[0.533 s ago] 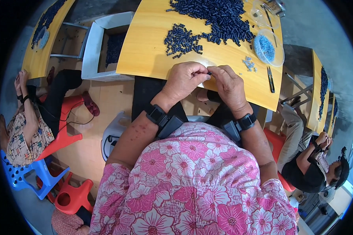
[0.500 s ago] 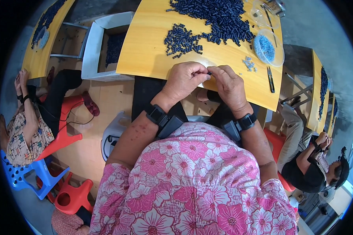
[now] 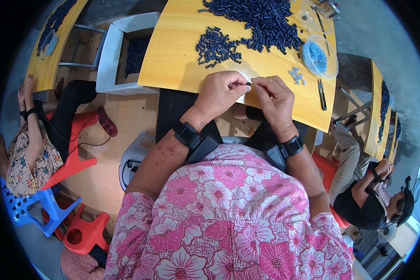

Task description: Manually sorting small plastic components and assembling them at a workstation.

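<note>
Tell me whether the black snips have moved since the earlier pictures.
No. The black snips lie as before against the yellow table: same spot by its right edge, just nearer the wearer than the clear bowl.

Head-worn fisheye view, looking down
It faces past the flowered shirt to the left hand, right hand and tabletop, close by.

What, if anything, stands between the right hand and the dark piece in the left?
Nothing visible: the right hand has its fingers right by the small dark piece pinched in the left hand. Whether they touch it is too small to tell.
</note>
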Demonstrator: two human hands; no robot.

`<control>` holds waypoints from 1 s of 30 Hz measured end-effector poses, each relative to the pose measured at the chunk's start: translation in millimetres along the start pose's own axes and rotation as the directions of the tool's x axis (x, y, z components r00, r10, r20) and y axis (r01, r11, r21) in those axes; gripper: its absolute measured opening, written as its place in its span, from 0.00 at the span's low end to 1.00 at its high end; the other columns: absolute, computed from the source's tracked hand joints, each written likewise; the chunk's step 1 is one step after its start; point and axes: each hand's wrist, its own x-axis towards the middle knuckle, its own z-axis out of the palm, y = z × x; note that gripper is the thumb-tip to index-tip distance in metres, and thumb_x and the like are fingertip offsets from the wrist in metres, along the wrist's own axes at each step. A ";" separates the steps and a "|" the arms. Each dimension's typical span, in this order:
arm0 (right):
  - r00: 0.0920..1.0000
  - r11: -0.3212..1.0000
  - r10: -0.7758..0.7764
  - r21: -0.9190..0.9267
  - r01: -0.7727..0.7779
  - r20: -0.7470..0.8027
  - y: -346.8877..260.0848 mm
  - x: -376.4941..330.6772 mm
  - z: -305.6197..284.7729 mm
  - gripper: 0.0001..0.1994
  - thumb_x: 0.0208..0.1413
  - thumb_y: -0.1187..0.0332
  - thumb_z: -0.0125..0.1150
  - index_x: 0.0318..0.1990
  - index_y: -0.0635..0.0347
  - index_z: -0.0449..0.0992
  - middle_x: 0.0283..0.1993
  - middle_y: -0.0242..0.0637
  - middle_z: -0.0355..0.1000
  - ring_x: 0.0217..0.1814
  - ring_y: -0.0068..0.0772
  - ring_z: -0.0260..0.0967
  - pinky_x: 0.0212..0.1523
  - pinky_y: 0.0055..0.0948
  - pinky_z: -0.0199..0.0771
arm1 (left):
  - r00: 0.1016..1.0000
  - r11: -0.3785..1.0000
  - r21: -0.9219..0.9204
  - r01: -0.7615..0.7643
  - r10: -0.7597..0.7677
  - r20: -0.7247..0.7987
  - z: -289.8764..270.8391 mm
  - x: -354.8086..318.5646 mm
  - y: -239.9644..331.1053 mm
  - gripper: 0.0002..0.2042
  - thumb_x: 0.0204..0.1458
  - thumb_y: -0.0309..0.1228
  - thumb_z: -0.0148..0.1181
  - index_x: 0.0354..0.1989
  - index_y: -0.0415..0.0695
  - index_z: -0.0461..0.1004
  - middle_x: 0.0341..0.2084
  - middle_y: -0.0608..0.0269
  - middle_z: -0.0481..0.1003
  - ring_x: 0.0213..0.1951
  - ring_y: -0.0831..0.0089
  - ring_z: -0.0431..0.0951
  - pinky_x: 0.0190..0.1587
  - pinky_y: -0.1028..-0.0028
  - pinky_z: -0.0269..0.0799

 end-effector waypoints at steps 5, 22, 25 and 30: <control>0.904 0.791 0.407 0.444 -0.421 0.131 -12.9 -2.2 4.5 0.07 0.56 0.72 0.62 0.40 0.61 0.82 0.37 0.32 0.74 0.37 0.23 0.73 0.37 0.23 0.75 | 1.000 1.000 -0.016 0.003 -0.003 -0.009 1.2 -2.3 -7.5 0.06 0.51 0.25 0.64 0.34 0.36 0.79 0.24 0.64 0.77 0.27 0.82 0.74 0.32 0.80 0.71; 0.821 0.498 0.481 0.676 -0.544 0.307 -3.9 2.0 11.9 0.08 0.58 0.66 0.60 0.41 0.57 0.80 0.28 0.25 0.71 0.26 0.15 0.62 0.22 0.22 0.67 | 1.000 0.998 -0.056 -0.014 0.013 -0.022 1.7 -1.2 -6.5 0.06 0.52 0.26 0.65 0.36 0.37 0.79 0.28 0.62 0.79 0.29 0.80 0.76 0.34 0.79 0.73; 0.820 0.505 0.482 0.668 -0.547 0.307 -7.2 2.4 11.3 0.08 0.59 0.66 0.60 0.42 0.56 0.80 0.27 0.25 0.71 0.27 0.17 0.65 0.24 0.23 0.69 | 1.000 0.999 -0.036 -0.005 0.004 -0.022 2.1 -1.3 -7.8 0.06 0.51 0.26 0.65 0.36 0.37 0.79 0.28 0.62 0.80 0.29 0.80 0.76 0.34 0.79 0.73; 0.904 0.754 0.399 0.508 -0.417 0.151 -6.2 1.6 10.5 0.07 0.56 0.71 0.61 0.40 0.60 0.82 0.36 0.32 0.74 0.38 0.23 0.72 0.38 0.25 0.74 | 0.999 1.000 -0.019 0.004 -0.005 -0.032 2.5 -1.3 -7.3 0.06 0.51 0.26 0.65 0.35 0.37 0.80 0.27 0.63 0.79 0.28 0.81 0.76 0.33 0.79 0.73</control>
